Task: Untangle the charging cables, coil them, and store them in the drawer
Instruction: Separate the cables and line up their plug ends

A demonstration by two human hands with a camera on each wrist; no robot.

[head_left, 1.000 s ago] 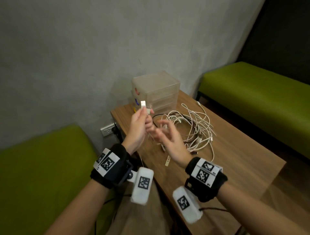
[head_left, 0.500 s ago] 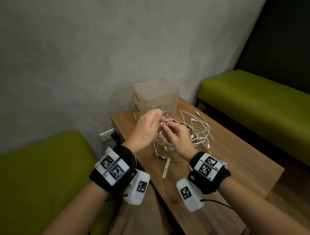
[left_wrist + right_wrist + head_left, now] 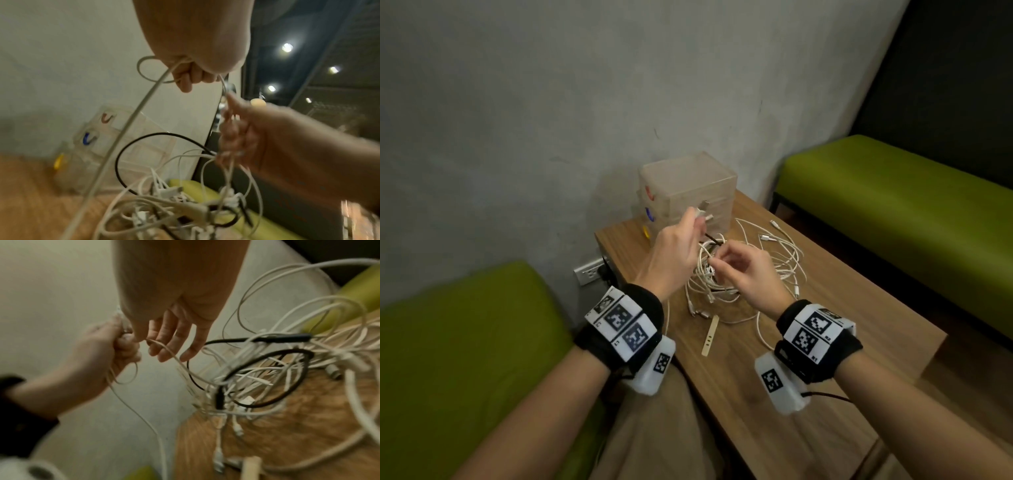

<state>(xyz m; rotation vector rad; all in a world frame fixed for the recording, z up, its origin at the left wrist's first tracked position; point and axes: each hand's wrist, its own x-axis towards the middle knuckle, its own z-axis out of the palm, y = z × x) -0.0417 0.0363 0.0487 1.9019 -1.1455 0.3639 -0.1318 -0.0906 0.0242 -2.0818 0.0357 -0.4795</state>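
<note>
white cable (image 3: 131,123) pinched in left hand (image 3: 671,253); right hand (image 3: 746,274) pinches a strand above the tangle (image 3: 739,274). risk: pulling tightens knots, drags heap off counter (image 3: 859,308).

Head view high, looking down; wrist views close, facing fingers; all share cable tangle (image 3: 739,274) on table (image 3: 859,308).

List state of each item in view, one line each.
left hand: grips a white cable end, raised
right hand: pinches a white strand
cable pile: tangled, on the table
black cable: looped in the tangle
drawer box: drawers shut
cable tie strip: loose, flat on table
</note>
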